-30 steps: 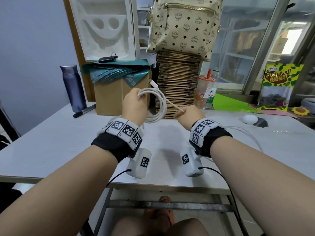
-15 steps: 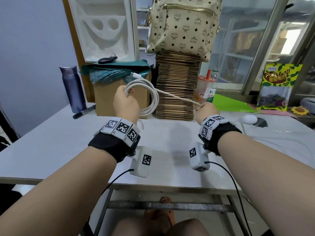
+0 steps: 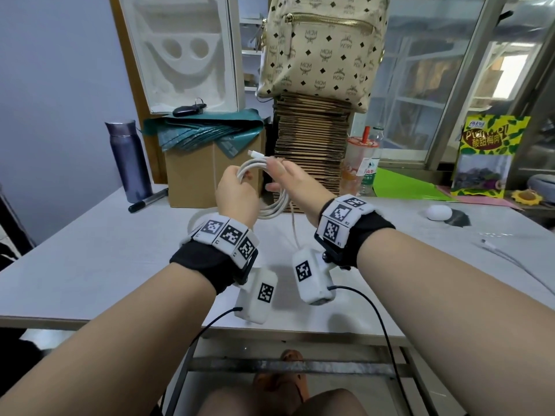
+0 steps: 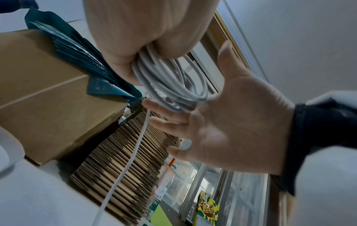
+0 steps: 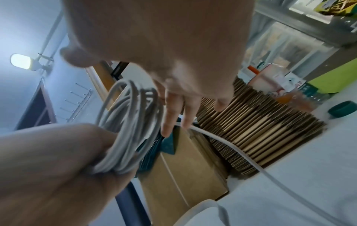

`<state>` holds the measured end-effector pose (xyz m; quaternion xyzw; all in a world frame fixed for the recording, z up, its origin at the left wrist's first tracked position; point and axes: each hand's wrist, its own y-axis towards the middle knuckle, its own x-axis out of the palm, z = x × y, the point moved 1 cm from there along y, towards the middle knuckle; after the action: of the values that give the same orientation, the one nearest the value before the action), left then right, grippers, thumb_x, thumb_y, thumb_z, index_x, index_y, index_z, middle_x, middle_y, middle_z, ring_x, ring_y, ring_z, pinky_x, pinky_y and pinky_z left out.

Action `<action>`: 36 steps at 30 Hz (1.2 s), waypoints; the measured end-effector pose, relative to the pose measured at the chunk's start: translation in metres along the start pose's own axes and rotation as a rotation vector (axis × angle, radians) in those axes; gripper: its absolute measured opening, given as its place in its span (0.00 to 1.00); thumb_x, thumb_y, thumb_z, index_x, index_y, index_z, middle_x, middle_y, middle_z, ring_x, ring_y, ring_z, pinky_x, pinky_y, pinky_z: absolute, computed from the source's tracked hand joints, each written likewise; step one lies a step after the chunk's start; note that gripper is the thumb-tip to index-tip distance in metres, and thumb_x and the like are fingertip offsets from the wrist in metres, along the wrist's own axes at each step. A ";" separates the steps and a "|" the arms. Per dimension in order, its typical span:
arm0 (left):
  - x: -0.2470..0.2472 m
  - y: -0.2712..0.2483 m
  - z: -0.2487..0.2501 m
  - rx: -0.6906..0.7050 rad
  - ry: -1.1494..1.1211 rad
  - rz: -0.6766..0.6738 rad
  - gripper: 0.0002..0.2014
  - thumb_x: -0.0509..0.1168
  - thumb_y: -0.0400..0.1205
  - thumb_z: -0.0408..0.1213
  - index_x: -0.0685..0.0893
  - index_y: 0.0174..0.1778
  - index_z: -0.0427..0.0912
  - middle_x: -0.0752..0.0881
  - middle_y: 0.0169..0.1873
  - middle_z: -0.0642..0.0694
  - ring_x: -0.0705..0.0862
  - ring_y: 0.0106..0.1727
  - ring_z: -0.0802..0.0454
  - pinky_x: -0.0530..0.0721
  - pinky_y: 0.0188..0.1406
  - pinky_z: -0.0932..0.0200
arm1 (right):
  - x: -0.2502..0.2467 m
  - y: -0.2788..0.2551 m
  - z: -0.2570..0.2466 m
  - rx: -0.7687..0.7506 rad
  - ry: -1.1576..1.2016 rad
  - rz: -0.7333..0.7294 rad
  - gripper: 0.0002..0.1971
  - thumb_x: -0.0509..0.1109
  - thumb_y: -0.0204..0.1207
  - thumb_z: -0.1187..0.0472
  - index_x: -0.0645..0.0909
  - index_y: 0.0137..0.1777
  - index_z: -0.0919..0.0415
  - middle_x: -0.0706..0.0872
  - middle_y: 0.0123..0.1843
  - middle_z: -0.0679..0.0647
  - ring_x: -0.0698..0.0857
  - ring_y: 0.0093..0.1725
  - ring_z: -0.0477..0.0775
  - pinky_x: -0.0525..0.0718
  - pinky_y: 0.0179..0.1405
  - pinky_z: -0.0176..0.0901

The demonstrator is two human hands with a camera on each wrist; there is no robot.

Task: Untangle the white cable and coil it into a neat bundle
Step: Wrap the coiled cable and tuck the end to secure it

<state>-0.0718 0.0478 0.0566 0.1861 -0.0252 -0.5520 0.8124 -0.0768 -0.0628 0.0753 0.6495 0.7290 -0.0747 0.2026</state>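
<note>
Left hand (image 3: 237, 193) clenched around the white cable (image 3: 274, 202) coil, mid-frame, held above the table (image 3: 90, 259). Right hand (image 3: 289, 180) just right of it, released: fingers (image 4: 164, 107) straight, laid against the loops' far side. One loose strand drops from the coil to the tabletop. Cardboard box (image 3: 195, 175) and cardboard stack (image 3: 312, 145) behind.

The head camera looks forward and down over both forearms at the pale grey tabletop (image 3: 90, 259). Each wrist camera sits close under its palm, angled upward. All three share the coiled white cable (image 3: 277, 202) and the tall stack of flattened brown cardboard (image 3: 312, 139).
</note>
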 end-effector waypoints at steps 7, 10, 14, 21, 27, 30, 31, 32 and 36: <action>-0.004 -0.002 0.004 0.041 -0.048 -0.040 0.16 0.48 0.78 0.22 0.75 0.39 0.46 0.76 0.32 0.50 0.75 0.35 0.49 0.75 0.36 0.55 | -0.013 0.001 0.019 0.024 0.048 0.064 0.55 0.81 0.63 0.52 0.48 0.84 0.49 0.67 0.78 0.54 0.77 0.66 0.50 0.83 0.56 0.38; -0.004 -0.007 0.008 0.130 -0.039 -0.080 0.15 0.49 0.78 0.21 0.78 0.46 0.42 0.76 0.33 0.53 0.74 0.36 0.52 0.72 0.39 0.55 | -0.013 0.001 0.022 0.049 0.161 -0.004 0.44 0.74 0.70 0.69 0.53 0.83 0.58 0.82 0.56 0.56 0.82 0.43 0.46 0.81 0.32 0.29; -0.001 -0.009 0.008 0.154 -0.062 -0.081 0.15 0.49 0.78 0.21 0.78 0.46 0.41 0.76 0.33 0.54 0.74 0.34 0.54 0.74 0.38 0.53 | -0.009 -0.001 0.020 0.062 0.107 -0.003 0.09 0.68 0.73 0.71 0.80 0.52 0.63 0.80 0.41 0.54 0.80 0.39 0.48 0.78 0.38 0.34; -0.003 -0.013 0.005 0.115 -0.030 -0.103 0.12 0.49 0.80 0.21 0.75 0.46 0.39 0.75 0.34 0.50 0.75 0.35 0.54 0.75 0.25 0.74 | 0.007 0.000 0.017 0.067 0.213 0.126 0.12 0.55 0.83 0.70 0.73 0.41 0.55 0.76 0.30 0.54 0.76 0.32 0.52 0.77 0.44 0.53; -0.002 0.000 -0.010 0.000 0.178 -0.245 0.11 0.52 0.83 0.29 0.80 0.47 0.41 0.81 0.43 0.42 0.80 0.46 0.39 0.77 0.44 0.51 | 0.004 -0.006 0.013 0.066 0.471 0.097 0.11 0.64 0.79 0.68 0.72 0.36 0.59 0.71 0.18 0.46 0.70 0.19 0.45 0.70 0.22 0.36; 0.002 -0.001 -0.012 -0.033 0.283 -0.330 0.11 0.56 0.82 0.29 0.81 0.56 0.36 0.84 0.50 0.35 0.83 0.56 0.35 0.81 0.53 0.48 | 0.001 -0.010 0.011 0.067 0.525 0.060 0.09 0.68 0.78 0.58 0.74 0.38 0.58 0.67 0.15 0.44 0.62 0.16 0.44 0.60 0.20 0.35; 0.004 -0.001 -0.013 -0.038 0.302 -0.336 0.16 0.58 0.82 0.30 0.76 0.66 0.37 0.83 0.57 0.34 0.82 0.59 0.35 0.81 0.55 0.48 | -0.001 -0.011 0.010 0.071 0.504 0.050 0.13 0.68 0.78 0.51 0.74 0.36 0.56 0.65 0.15 0.44 0.60 0.16 0.44 0.58 0.22 0.37; 0.004 -0.003 -0.013 -0.047 0.314 -0.328 0.26 0.61 0.81 0.32 0.66 0.76 0.40 0.79 0.64 0.34 0.80 0.63 0.35 0.80 0.61 0.47 | -0.002 -0.011 0.009 0.085 0.444 0.057 0.20 0.65 0.78 0.43 0.71 0.31 0.55 0.63 0.15 0.44 0.59 0.16 0.45 0.57 0.25 0.39; -0.002 -0.018 -0.008 0.561 0.642 -0.059 0.43 0.67 0.75 0.30 0.52 0.84 0.46 0.70 0.71 0.39 0.72 0.69 0.40 0.71 0.70 0.46 | -0.007 -0.014 0.010 0.145 0.112 0.104 0.33 0.48 0.76 0.28 0.66 0.23 0.56 0.67 0.17 0.50 0.64 0.18 0.50 0.66 0.25 0.40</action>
<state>-0.0871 0.0460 0.0434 0.5629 0.0851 -0.4607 0.6809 -0.0884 -0.0749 0.0672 0.7028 0.6970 -0.0803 0.1175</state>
